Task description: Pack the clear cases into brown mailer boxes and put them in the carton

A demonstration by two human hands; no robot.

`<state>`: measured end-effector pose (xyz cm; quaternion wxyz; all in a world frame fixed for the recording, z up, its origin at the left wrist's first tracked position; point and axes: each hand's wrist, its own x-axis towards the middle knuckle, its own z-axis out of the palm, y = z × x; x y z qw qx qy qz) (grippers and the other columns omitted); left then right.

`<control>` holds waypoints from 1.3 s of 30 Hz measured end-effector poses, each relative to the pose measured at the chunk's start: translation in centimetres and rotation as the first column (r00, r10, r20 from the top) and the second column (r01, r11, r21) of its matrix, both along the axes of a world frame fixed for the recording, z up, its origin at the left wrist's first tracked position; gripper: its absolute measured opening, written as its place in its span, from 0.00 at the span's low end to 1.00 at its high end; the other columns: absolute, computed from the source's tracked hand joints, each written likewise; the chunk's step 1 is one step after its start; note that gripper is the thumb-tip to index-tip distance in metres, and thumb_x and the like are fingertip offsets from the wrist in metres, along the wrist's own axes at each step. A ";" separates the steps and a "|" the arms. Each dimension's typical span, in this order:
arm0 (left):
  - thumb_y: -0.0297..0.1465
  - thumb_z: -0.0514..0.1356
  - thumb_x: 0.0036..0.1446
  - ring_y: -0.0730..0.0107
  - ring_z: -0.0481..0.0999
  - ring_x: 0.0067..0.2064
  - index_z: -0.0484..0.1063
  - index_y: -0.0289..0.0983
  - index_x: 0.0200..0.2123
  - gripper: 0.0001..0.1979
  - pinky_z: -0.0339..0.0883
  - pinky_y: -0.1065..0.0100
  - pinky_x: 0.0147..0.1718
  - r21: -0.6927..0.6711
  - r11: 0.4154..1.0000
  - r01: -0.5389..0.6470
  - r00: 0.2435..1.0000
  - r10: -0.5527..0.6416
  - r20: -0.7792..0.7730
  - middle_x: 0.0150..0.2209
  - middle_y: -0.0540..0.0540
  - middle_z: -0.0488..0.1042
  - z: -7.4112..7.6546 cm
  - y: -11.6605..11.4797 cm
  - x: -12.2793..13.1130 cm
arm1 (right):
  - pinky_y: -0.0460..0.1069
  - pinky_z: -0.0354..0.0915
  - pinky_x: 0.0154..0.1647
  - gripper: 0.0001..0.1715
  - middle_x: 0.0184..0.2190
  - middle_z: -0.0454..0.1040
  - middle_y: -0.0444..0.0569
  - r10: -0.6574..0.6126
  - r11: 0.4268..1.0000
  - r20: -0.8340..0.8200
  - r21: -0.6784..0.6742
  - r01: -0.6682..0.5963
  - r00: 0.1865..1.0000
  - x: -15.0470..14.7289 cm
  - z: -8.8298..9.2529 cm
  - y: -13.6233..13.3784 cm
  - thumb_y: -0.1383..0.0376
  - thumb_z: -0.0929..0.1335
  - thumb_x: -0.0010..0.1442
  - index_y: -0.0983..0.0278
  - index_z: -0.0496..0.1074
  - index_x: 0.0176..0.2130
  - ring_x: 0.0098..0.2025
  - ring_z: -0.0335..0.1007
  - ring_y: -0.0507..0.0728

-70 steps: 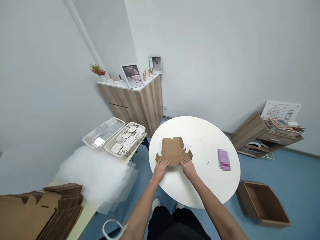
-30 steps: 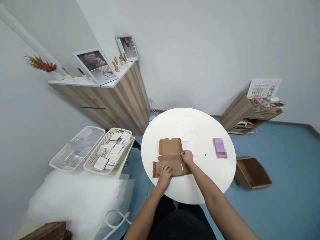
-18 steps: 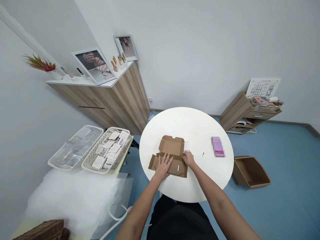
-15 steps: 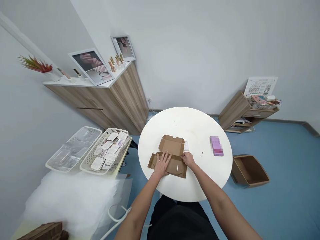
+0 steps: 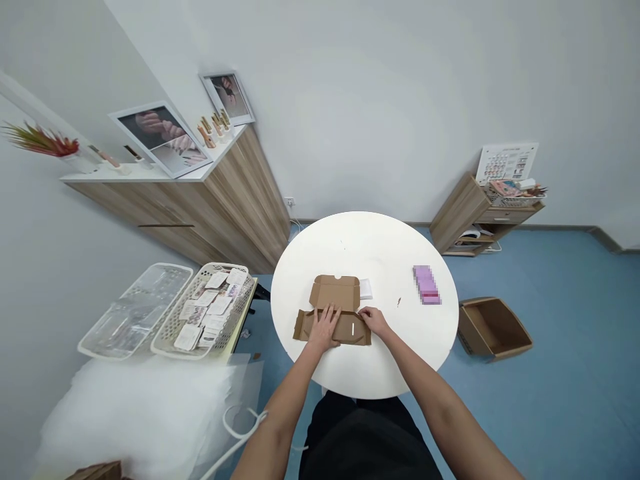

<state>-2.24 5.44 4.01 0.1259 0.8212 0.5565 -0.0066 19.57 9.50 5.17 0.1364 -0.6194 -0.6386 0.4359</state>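
Observation:
A brown cardboard box (image 5: 336, 291), partly unfolded, lies on the round white table (image 5: 360, 377). Its back panel has a small notch at the top edge, and a white slot or mark shows on the front panel. My left hand (image 5: 324, 328) rests on the front panel with its fingers spread. At the right end of the fold, my right hand (image 5: 374, 321) has its fingers closed on the cardboard edge. Behind that hand is a small white packet (image 5: 365, 289), beside the back panel. A pixelated purple packet (image 5: 427, 285) sits farther right.
To the left, a white basket of cards (image 5: 203, 310) stands beside a basket of clear plastic pieces (image 5: 135, 310). White sheets (image 5: 135, 410) are stacked nearer me. An open cardboard carton (image 5: 495, 330) is on the floor at right. A wooden cabinet (image 5: 235, 193) stands behind.
The camera view has shifted slightly. The front part of the box looks flatter and narrower than before. My left hand stays spread on it, and my right hand keeps its place at the right edge.

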 end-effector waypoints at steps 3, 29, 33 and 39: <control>0.45 0.71 0.38 0.40 0.43 0.69 0.42 0.41 0.69 0.60 0.32 0.36 0.63 0.034 0.996 -0.078 0.997 0.077 0.013 0.69 0.34 0.47 -0.3 -1.1 0.7 | 0.50 0.63 0.52 0.20 0.48 0.74 0.50 -0.117 0.990 0.009 0.079 0.116 0.993 0.6 -0.3 -1.3 0.73 0.60 0.54 0.62 0.74 0.42 0.51 0.69 0.56; 0.54 0.66 0.40 0.37 0.45 0.68 0.46 0.36 0.68 0.58 0.29 0.36 0.63 0.081 0.979 -0.186 0.982 0.183 0.040 0.68 0.30 0.48 -1.3 -4.4 3.2 | 0.44 0.59 0.32 0.07 0.34 0.77 0.45 -0.157 0.977 0.184 -0.119 0.180 0.970 0.8 -1.1 -5.5 0.67 0.66 0.54 0.61 0.70 0.36 0.36 0.72 0.54; 0.54 0.66 0.41 0.38 0.44 0.68 0.44 0.37 0.68 0.58 0.29 0.37 0.63 0.096 0.975 -0.199 0.980 0.197 0.034 0.69 0.31 0.47 -1.4 -4.2 3.3 | 0.45 0.61 0.35 0.14 0.42 0.77 0.48 -0.121 0.985 0.104 -0.108 0.132 0.987 -0.5 0.0 -6.0 0.60 0.64 0.59 0.60 0.70 0.45 0.41 0.73 0.55; 0.51 0.65 0.44 0.39 0.44 0.69 0.39 0.35 0.69 0.58 0.27 0.38 0.64 0.090 0.972 -0.218 0.974 0.212 0.073 0.69 0.30 0.46 -1.5 -4.5 3.6 | 0.47 0.62 0.35 0.21 0.42 0.77 0.52 -0.120 0.980 0.172 -0.137 0.144 0.978 -1.9 0.8 -5.5 0.49 0.64 0.59 0.63 0.71 0.41 0.42 0.74 0.57</control>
